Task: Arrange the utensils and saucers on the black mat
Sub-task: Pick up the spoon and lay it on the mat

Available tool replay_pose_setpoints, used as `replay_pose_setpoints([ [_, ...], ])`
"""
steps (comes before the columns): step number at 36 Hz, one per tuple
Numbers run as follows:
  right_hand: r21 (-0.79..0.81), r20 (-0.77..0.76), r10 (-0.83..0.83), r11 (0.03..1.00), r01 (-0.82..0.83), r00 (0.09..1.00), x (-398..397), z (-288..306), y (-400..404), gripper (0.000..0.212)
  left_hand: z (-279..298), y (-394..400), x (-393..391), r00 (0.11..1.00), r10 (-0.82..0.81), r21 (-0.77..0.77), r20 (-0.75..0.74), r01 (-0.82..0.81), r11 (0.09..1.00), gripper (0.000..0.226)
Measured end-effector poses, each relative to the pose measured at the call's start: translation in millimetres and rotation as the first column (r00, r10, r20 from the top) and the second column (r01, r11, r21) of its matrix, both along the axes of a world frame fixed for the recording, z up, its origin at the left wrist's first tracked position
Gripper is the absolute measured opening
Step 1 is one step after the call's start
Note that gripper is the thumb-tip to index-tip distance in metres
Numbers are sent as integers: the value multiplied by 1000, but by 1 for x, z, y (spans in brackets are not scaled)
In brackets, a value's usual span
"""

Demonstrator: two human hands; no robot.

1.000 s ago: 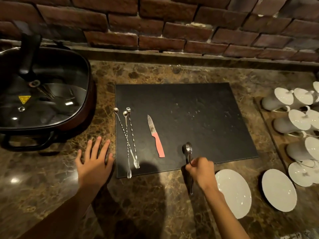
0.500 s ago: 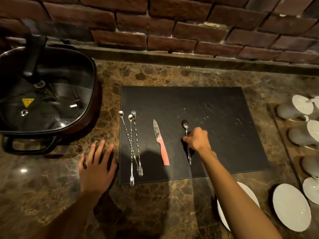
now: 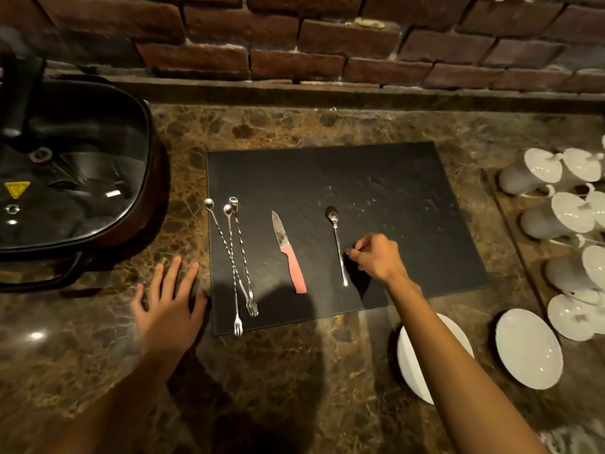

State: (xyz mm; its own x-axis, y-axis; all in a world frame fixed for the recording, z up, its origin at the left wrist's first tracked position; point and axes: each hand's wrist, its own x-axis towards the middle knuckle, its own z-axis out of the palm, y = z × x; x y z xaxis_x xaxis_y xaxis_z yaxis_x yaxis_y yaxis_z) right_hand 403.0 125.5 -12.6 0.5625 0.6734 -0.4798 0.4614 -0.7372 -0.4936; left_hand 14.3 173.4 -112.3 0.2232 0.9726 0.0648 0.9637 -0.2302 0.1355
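Note:
The black mat (image 3: 376, 191) lies on the marble counter. On its left edge lie three long twisted cocktail forks (image 3: 234, 257), then a pink-handled knife (image 3: 288, 253), then a small spoon (image 3: 337, 244), all pointing away from me. My right hand (image 3: 379, 260) hovers just right of the spoon's handle, fingers curled together, holding nothing. My left hand (image 3: 170, 309) rests flat on the counter left of the mat, fingers spread. Two white saucers sit off the mat at the front right: one saucer (image 3: 412, 368) partly under my right forearm, the other saucer (image 3: 528, 348) further right.
A large black electric pan with a glass lid (image 3: 65, 178) fills the counter's left side. Several white cups (image 3: 556, 217) lie on a tray at the right edge. A brick wall (image 3: 294, 44) with a ledge closes the back.
My right hand carried the spoon from the mat's front edge up onto the mat, laid it right of the knife and let go. The left hand stayed put.

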Motion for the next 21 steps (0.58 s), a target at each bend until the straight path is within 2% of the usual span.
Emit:
replay_pose_setpoints([
  [4, 36, -4, -62, 997, 62, 998, 15, 10, -47, 14, 8, 1, 6, 999, 33, -76, 34, -30, 997, 53],
  [6, 41, 39, -70, 997, 69, 997, 22, 14, -76, 16, 12, 2, 7, 997, 64, -135, 44, -58, 989, 53],
  [13, 30, 178, -37, 999, 32, 983, 29, 16, -164, 22, 21, -2, 4, 997, 48, -182, 62, -36, 983, 56],
  [18, 26, 197, -95, 995, 92, 976, 36, 6, -209, 35, 42, -22, 7, 983, 72, -119, 168, -52, 992, 54],
  [21, 29, 218, -124, 992, 121, 968, 44, 4, -223, 34, 50, -56, 20, 981, 36, -49, 189, -28, 998, 49],
])
